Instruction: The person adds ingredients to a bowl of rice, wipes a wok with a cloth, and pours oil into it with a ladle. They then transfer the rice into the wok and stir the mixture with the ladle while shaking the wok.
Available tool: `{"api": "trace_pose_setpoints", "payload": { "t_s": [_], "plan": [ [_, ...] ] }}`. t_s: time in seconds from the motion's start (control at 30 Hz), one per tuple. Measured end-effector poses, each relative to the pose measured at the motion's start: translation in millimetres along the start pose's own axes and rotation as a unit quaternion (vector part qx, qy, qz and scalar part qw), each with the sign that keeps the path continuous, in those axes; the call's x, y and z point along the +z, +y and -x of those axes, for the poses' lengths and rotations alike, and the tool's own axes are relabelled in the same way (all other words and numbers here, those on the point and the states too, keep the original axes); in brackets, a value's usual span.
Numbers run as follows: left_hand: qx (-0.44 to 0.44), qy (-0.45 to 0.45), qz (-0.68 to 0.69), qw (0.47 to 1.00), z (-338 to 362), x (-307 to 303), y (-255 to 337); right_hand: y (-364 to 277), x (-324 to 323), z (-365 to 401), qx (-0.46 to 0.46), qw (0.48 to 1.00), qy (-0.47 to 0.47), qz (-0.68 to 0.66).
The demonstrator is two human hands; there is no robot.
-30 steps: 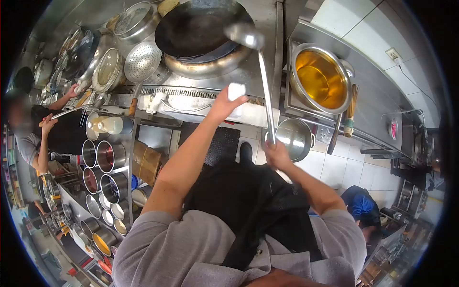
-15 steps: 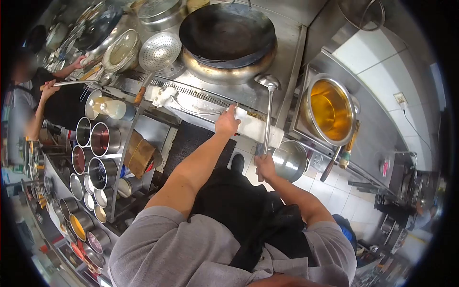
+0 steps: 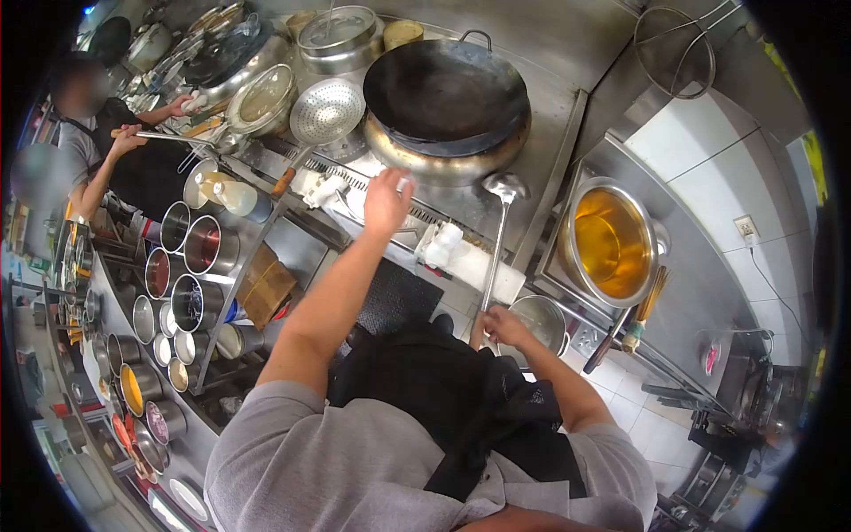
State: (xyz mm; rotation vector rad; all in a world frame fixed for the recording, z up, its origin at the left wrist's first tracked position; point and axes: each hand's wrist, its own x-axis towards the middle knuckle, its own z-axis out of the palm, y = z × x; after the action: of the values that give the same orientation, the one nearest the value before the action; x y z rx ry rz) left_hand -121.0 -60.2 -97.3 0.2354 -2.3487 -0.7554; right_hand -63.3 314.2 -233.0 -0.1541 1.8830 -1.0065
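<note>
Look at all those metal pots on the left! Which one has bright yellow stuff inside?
The pot low down in the group, just above the pot of pinkish stuff. Only its filling is bright yellow; two higher ones look red.

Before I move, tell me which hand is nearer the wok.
Left. The left hand is at the front of the stove, near the wok; the right hand is farther back, beside the ladle handle.

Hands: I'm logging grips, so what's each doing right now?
Left hand: fingers curled, something white at the fingertips; grip can't be told.
Right hand: beside the ladle handle; grip can't be told.
</note>
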Motion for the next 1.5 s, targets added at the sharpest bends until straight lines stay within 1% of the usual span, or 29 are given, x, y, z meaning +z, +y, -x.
{"api": "trace_pose_setpoints", "payload": {
  "t_s": [0.03, 0.1, 0.17, 0.23, 0.3, 0.37, 0.4, 0.43, 0.47, 0.53, 0.57, 0.6, 0.63, 0.7, 0.77, 0.8, 0.83, 0.87, 0.9, 0.97, 1.07, 1.1, 1.17, 1.2, 1.27, 1.37, 1.4, 1.47, 1.5],
  "plan": [
    [0.004, 0.009, -0.053, 0.999, -20, -1, -4, 2, 3, 2, -0.054, 0.998, 0.025, 0.035],
    [0.037, 0.035, -0.116, 0.992, -55, 0, -2, 11, 8, 8, -0.068, 0.995, 0.003, 0.068],
    [0.067, 0.024, -0.143, 0.987, -85, 14, -13, 9, 13, 17, -0.032, 0.991, -0.028, 0.130],
    [0.096, 0.014, -0.168, 0.981, -100, 26, -19, 29, 23, 16, -0.036, 0.990, -0.026, 0.134],
    [0.055, -0.201, -0.267, 0.941, -113, 34, -26, 37, 25, 15, -0.043, 0.989, -0.024, 0.141],
    [0.082, -0.193, -0.259, 0.943, -115, 34, -35, 26, 28, 23, 0.034, 0.994, -0.013, 0.107],
    [0.099, -0.173, -0.222, 0.954, -115, 32, -40, 28, 26, 24, 0.005, 0.992, -0.004, 0.125],
    [0.114, -0.153, -0.183, 0.965, -114, 30, -44, 33, 26, 24, 0.008, 0.993, 0.002, 0.120],
    [0.130, -0.082, -0.117, 0.981, -112, 27, -48, 36, 27, 24, 0.002, 0.992, 0.031, 0.122],
    [0.129, -0.081, -0.082, 0.985, -114, 16, -50, 36, 21, 22, 0.000, 0.990, 0.070, 0.119],
    [0.124, -0.080, -0.052, 0.988, -116, 10, -54, 33, 18, 25, -0.046, 0.980, 0.088, 0.174],
    [0.150, -0.111, -0.056, 0.981, -117, 11, -65, 23, 23, 29, -0.089, 0.964, 0.106, 0.228],
    [0.168, -0.115, -0.033, 0.978, -120, 12, -73, -28, 28, 43, 0.060, 0.980, 0.154, 0.109],
    [0.208, -0.139, -0.037, 0.967, -133, 14, -86, -33, 38, 48, 0.095, 0.975, 0.197, 0.030],
    [0.219, -0.162, 0.000, 0.962, -141, 16, -97, -20, 49, 45, 0.132, 0.968, 0.208, -0.056],
    [0.223, -0.181, 0.027, 0.958, -143, 17, -101, 43, 49, 40, -0.077, 0.968, 0.181, 0.154],
    [0.226, -0.187, 0.032, 0.955, -145, 17, -103, 66, 55, 38, -0.153, 0.945, 0.202, 0.206],
    [0.232, -0.195, 0.034, 0.952, -148, 18, -104, 49, 66, 41, -0.001, 0.972, 0.228, 0.050],
    [0.238, -0.204, 0.037, 0.949, -148, 19, -105, 32, 73, 49, 0.150, 0.952, 0.244, -0.110],
    [0.244, -0.224, 0.057, 0.942, -152, 16, -106, -4, 87, 64, 0.199, 0.936, 0.262, -0.125],
    [0.228, -0.244, 0.063, 0.941, -149, 14, -104, -16, 111, 76, 0.197, 0.933, 0.277, -0.116],
    [0.218, -0.241, 0.064, 0.944, -149, 12, -105, -13, 119, 81, 0.136, 0.946, 0.276, -0.101],
    [0.211, -0.237, 0.065, 0.946, -153, 7, -106, 8, 133, 84, 0.104, 0.960, 0.259, 0.039],
    [0.212, -0.244, 0.061, 0.944, -155, 2, -108, 2, 140, 87, 0.104, 0.959, 0.260, 0.037],
    [0.216, -0.249, 0.060, 0.942, -158, -5, -108, -15, 156, 92, 0.104, 0.929, 0.303, -0.184],
    [0.194, -0.247, 0.052, 0.948, -154, 1, -107, 103, 161, 53, 0.145, 0.934, 0.263, -0.195],
    [0.195, -0.245, 0.046, 0.949, -152, 4, -105, 83, 155, 58, 0.140, 0.935, 0.259, -0.196],
    [0.168, -0.243, 0.013, 0.955, -149, 10, -101, 17, 138, 79, 0.154, 0.929, 0.327, -0.075],
    [0.170, -0.241, 0.009, 0.955, -149, 15, -102, 32, 130, 74, 0.150, 0.930, 0.326, -0.076]
  ]
}}
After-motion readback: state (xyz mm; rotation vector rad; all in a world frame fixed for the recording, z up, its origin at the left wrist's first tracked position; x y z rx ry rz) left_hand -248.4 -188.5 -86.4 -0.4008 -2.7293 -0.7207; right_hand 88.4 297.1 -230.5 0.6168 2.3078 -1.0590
